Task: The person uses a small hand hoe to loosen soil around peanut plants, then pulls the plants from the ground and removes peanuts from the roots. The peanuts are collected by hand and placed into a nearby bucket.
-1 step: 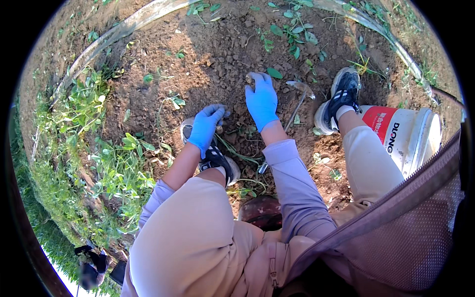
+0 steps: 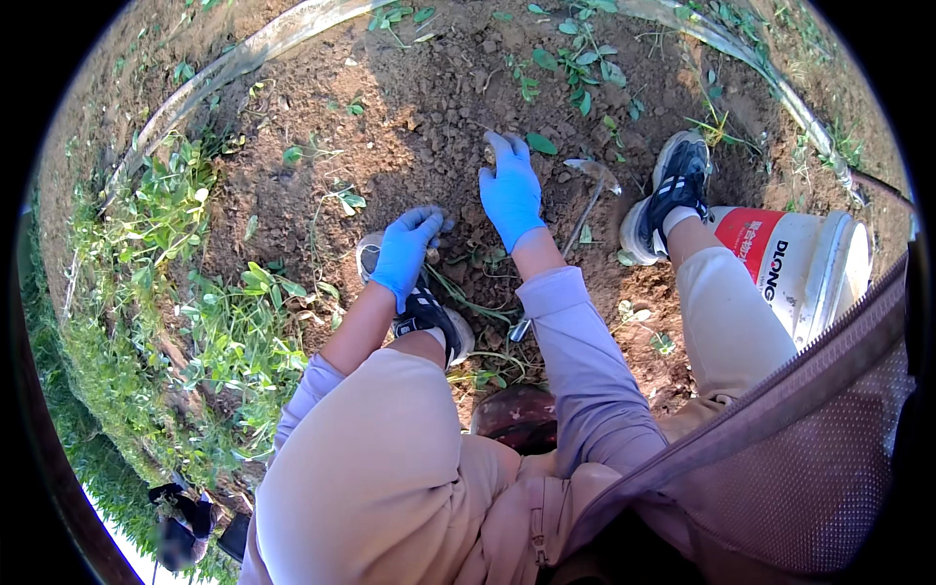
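Green plants [image 2: 229, 322] crowd the left, with another person [image 2: 180, 531] at the lower edge. The left hand [image 2: 398, 255], in a blue glove, is just above the left shoe [image 2: 429, 310]; its fingers are bent together, and I cannot tell whether they grip anything. A tan lump [image 2: 432, 255] sits just beside that hand. Next, pulled stalks [image 2: 478, 300] lie on the soil [image 2: 444, 127]. The right hand [image 2: 513, 195], also blue-gloved, reaches forward, fingers curled, with a brown lump [image 2: 488, 154] at their tips; whether it is gripped is unclear. Then come a pick [image 2: 593, 174], its handle passing by the right forearm, the right shoe [image 2: 680, 175], and a white-and-red bucket [image 2: 795, 258] on its side.
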Motion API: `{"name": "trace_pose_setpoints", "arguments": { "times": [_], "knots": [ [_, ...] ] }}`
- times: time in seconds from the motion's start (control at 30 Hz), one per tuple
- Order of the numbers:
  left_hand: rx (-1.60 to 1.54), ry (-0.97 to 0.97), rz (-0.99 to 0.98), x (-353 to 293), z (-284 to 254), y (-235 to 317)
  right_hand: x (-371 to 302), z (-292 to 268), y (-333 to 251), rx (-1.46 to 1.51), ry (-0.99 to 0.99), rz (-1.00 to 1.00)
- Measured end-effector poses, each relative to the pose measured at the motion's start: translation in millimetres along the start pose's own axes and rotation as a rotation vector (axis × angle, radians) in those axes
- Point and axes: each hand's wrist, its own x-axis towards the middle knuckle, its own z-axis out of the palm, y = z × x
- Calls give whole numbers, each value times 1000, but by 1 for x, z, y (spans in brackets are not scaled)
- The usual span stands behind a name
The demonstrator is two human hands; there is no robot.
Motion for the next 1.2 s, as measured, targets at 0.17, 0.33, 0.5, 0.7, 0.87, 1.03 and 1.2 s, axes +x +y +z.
{"name": "trace_pose_setpoints", "arguments": {
  "times": [0.17,0.33,0.5,0.7,0.87,1.03,1.2],
  "knots": [
    [38,0,34,-2,-1,-2,9,13,28,84,-183,71],
    [119,16,255,-6,-2,9,-19,-2,-7,1129,-425,430],
    [311,72,472,-5,-4,13,-28,-9,-32,1120,-409,322],
    [437,97,661,-10,-2,17,-27,-21,-45,974,-394,292],
    [116,110,219,-15,-1,29,-29,-33,-50,994,-465,325],
    [236,116,300,-19,0,30,-37,-8,-42,734,-295,168],
    [603,189,667,-23,2,30,-39,-1,-41,742,-270,268]
  ]
}}
